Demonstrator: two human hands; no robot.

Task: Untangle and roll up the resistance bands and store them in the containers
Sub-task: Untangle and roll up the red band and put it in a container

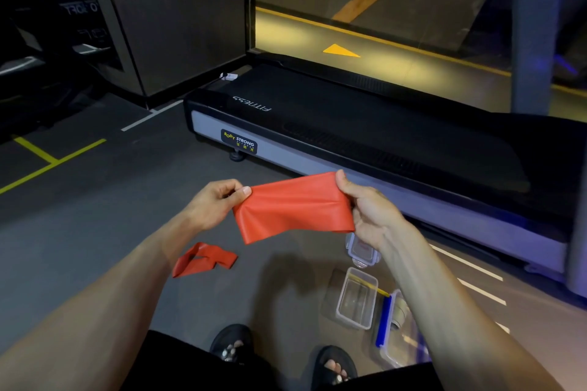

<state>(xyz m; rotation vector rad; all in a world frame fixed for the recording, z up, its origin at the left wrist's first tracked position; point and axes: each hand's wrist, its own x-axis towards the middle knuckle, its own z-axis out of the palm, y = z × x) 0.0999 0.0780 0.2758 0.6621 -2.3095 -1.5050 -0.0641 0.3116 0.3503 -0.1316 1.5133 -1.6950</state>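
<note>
We note both hands gripping a red band (293, 208): left hand (212, 203) pinching at 9 o'clock, right hand (365, 206) at 3 o'clock; empty container (355, 298) at 5 o'clock.

We see the left hand (216, 203) and right hand (365, 209) pinching the two ends of a red band (293, 208), held flat between them above the floor (95, 232). Second red band (203, 259) lies crumpled on the floor below the left wrist. Open clear box (357, 298) sits near the right forearm, lid (362, 251) just beyond it, another box (392, 327) beside. Treadmill (349, 130) behind.
</note>
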